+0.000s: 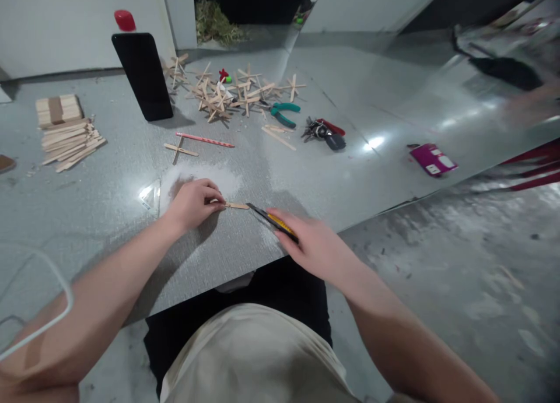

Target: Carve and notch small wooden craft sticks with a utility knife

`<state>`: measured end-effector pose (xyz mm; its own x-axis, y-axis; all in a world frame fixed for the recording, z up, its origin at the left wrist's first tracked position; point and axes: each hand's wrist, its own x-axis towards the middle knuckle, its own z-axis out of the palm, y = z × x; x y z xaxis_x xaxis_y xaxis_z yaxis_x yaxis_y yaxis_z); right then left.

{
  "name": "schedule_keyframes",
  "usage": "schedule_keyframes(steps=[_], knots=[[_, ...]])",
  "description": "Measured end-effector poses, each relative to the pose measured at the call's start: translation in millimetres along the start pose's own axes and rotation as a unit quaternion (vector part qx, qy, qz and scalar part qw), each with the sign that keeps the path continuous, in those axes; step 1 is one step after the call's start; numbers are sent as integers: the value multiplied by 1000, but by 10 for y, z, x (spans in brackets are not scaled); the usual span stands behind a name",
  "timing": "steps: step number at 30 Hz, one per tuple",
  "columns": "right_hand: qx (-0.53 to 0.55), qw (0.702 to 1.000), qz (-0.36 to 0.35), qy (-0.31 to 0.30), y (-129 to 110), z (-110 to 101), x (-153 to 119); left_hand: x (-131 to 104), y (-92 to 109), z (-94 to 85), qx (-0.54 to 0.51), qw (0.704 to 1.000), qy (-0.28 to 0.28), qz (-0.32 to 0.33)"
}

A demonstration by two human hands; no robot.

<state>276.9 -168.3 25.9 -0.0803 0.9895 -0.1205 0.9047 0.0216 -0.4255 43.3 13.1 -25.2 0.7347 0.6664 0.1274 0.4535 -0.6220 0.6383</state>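
My left hand [196, 203] pinches one end of a flat wooden craft stick [237, 205] above the grey table. In my right hand [306, 237] is a utility knife [273, 222] with a black and yellow body. Its blade tip is at the stick's free right end; whether it touches the wood I cannot tell. Beyond my left hand lie two craft sticks [186, 150] crossed over each other and a red patterned pencil [205, 140]. A small clear set square [151, 198] lies left of that hand, beside a patch of white powder [223, 178].
Stacked craft sticks [70, 140] are at the left, near an upright black phone [144, 79]. Behind are a heap of crossed sticks [219, 97], green-handled pliers [284, 112] and a bunch of keys [324, 133]. A purple packet [433, 159] lies by the table's right edge.
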Motion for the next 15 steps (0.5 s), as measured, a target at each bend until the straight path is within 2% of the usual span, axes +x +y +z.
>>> schedule_keyframes(steps=[3, 6, 8, 10, 15], knots=[[6, 999, -30, -30, -37, -33, 120, 18, -35, -5, -2, 1000, -2, -3], [125, 992, -26, 6, -9, -49, 249, 22, -36, 7, 0, 1000, -6, 0], [273, 961, 31, 33, 61, -21, 342, 21, -30, 9, 3, 1000, -7, 4], [348, 935, 60, 40, 147, 32, 442, 19, -32, 3, 9, 1000, -6, 7], [445, 894, 31, 52, 208, 132, 747, 18, -93, -25, 44, 999, 19, 4]])
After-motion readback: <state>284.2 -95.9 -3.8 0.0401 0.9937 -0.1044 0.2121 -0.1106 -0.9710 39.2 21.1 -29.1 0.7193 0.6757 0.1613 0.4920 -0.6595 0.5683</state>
